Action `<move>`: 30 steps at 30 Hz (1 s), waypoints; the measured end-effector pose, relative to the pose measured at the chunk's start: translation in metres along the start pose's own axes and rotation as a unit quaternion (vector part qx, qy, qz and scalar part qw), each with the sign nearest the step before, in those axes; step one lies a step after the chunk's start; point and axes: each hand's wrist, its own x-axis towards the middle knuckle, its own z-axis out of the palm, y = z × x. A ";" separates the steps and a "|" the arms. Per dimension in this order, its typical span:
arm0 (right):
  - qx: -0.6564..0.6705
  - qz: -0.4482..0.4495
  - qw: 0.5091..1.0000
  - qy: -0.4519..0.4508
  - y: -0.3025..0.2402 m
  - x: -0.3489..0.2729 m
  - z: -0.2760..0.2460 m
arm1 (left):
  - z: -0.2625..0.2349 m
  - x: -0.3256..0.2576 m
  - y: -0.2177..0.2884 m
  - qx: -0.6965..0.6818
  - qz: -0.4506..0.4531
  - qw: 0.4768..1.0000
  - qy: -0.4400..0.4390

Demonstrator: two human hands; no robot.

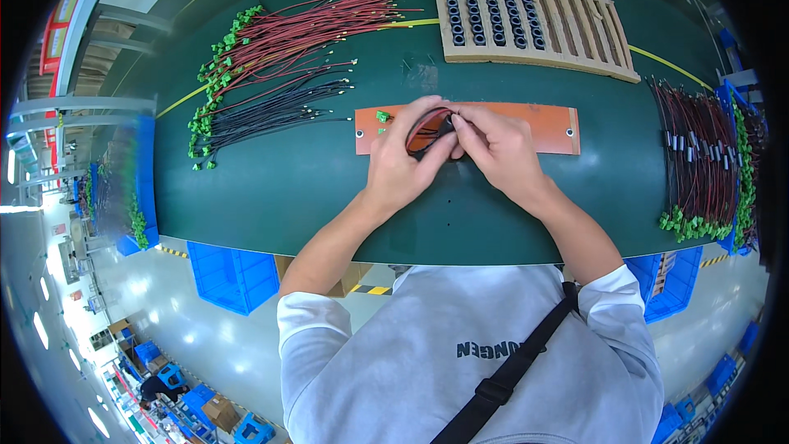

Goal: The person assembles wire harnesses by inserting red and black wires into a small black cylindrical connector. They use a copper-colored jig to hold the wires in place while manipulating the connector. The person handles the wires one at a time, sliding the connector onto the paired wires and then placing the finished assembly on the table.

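Red-and-black wires (425, 127), light and floppy, loop between both hands; left hand (403, 160) and right hand (497, 148) pinch them, best gripped near the ends.

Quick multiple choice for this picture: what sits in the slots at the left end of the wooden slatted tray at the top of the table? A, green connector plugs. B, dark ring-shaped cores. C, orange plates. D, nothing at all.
B: the left rows of the wooden slatted tray are filled with dark ring-shaped cores, while its right-hand slots look bare.
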 end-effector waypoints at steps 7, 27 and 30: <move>-0.277 -0.162 0.946 0.044 0.001 0.000 -0.033 | 0.006 0.014 -0.014 0.114 0.068 0.991 -0.031; -0.019 0.037 0.998 0.052 0.036 -0.019 -0.079 | 0.034 0.042 -0.018 -0.167 -0.144 0.953 -0.206; 0.086 0.075 0.992 0.062 0.037 -0.022 -0.071 | 0.036 0.040 -0.018 -0.150 -0.136 0.959 -0.198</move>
